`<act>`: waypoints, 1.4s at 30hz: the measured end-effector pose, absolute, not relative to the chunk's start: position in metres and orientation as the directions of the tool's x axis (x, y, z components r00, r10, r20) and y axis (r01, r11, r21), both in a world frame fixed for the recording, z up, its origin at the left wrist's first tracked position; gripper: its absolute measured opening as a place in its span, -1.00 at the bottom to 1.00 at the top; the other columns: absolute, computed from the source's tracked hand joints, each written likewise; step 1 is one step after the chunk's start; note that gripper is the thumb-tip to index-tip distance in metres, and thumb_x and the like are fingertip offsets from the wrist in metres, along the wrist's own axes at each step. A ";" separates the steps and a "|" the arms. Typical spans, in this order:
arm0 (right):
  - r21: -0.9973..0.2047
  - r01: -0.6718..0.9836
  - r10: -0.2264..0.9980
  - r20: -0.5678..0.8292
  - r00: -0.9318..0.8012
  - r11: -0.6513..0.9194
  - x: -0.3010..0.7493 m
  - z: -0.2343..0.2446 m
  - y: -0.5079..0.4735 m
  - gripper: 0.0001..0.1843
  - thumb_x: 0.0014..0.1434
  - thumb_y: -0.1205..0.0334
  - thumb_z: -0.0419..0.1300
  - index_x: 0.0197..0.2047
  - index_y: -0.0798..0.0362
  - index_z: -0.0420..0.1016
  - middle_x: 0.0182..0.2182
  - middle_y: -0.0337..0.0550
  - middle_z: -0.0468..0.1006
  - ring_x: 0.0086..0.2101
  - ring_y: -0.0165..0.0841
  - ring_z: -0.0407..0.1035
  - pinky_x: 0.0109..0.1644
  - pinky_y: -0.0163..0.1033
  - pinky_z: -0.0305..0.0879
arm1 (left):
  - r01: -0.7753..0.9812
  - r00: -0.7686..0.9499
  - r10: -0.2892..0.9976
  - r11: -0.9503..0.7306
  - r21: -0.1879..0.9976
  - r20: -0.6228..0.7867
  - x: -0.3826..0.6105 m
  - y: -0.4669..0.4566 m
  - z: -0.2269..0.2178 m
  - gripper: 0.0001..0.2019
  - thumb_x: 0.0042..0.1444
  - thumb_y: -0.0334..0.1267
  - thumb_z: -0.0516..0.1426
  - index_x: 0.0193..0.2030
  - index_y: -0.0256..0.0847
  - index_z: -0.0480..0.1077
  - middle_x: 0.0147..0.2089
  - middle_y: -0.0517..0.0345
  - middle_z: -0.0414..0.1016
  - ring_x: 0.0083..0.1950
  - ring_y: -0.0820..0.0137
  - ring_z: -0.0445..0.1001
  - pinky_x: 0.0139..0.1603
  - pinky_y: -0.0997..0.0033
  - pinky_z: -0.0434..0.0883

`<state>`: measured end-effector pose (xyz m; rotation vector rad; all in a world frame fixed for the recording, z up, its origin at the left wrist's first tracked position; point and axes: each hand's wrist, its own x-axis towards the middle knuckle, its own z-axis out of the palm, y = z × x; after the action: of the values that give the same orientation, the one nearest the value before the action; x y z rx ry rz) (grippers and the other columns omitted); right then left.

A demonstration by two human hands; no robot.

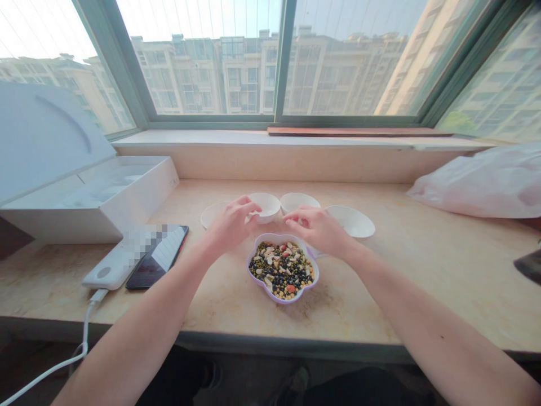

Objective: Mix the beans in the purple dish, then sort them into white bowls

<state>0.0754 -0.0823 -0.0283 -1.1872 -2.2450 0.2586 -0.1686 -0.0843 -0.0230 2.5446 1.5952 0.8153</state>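
Observation:
A lavender-rimmed, flower-shaped bowl (251, 270) stands in front of me, full of mixed beans, with black, green and yellow ones, pale flat seeds and a few reddish pieces. Beyond it is a row of small white bowls: a left one (208, 216), two middle ones (270, 210) (301, 198) and a right one (355, 223). My left hand (231, 224) hovers by the left and left-middle bowls, its bent fingers apart. Near the right-middle bowl, my right hand (315, 226) has its fingers curled together; anything between the fingertips is too small to tell.
On the left lie a dark phone (158, 259), a white power bank (114, 262) with a cable (87, 321), and an open white box (139, 192). A plastic bag (477, 183) rests at the right, with a dark object (528, 265) at the edge. Windows stand behind the ledge.

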 end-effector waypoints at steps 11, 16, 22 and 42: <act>-0.174 0.920 0.905 0.315 -0.285 0.350 0.109 -0.037 -0.046 -0.60 0.42 0.26 -0.02 -0.01 0.11 0.66 0.01 0.10 0.62 0.06 -0.09 0.44 0.20 -0.04 0.30 | 0.909 0.369 0.897 -0.402 0.107 0.242 -0.169 -0.078 -0.043 -0.67 0.36 -0.33 0.00 0.17 -0.15 0.45 0.21 -0.05 0.43 0.24 0.16 0.40 0.12 0.19 0.46; -0.206 0.878 0.889 0.258 -0.378 0.433 0.109 -0.032 -0.050 -0.60 0.45 0.13 0.00 -0.03 0.00 0.68 0.02 0.00 0.64 0.03 -0.13 0.47 0.12 -0.09 0.34 | 0.916 0.359 0.908 -0.387 0.105 0.215 -0.167 -0.079 -0.042 -0.66 0.39 -0.36 -0.05 0.15 -0.11 0.45 0.21 -0.03 0.44 0.21 0.19 0.42 -0.04 0.29 0.48; -0.134 0.878 0.887 0.122 -0.445 0.459 0.108 -0.025 -0.056 -0.56 0.43 0.02 0.04 -0.27 0.02 0.68 -0.15 0.05 0.70 -0.09 -0.08 0.52 -0.02 -0.10 0.34 | 0.913 0.400 0.901 -0.408 0.017 0.167 -0.166 -0.079 -0.034 -0.71 0.37 -0.40 -0.06 -0.03 -0.18 0.49 0.08 -0.03 0.48 0.02 0.23 0.56 -0.15 0.34 0.45; -0.169 0.868 0.884 0.059 -0.464 0.467 0.109 -0.017 -0.068 -0.49 0.40 -0.13 0.04 -0.41 -0.05 0.62 -0.34 -0.09 0.70 -0.33 -0.21 0.52 -0.29 -0.17 0.28 | 0.920 0.377 0.896 -0.391 0.015 0.234 -0.158 -0.088 -0.027 -0.71 0.38 -0.37 -0.04 -0.08 -0.22 0.53 0.05 -0.07 0.51 0.03 0.17 0.54 0.00 0.21 0.48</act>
<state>0.1086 -0.0683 -0.0169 -1.5445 -2.5705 0.1728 -0.1576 -0.0878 -0.0274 2.7018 1.7919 0.3344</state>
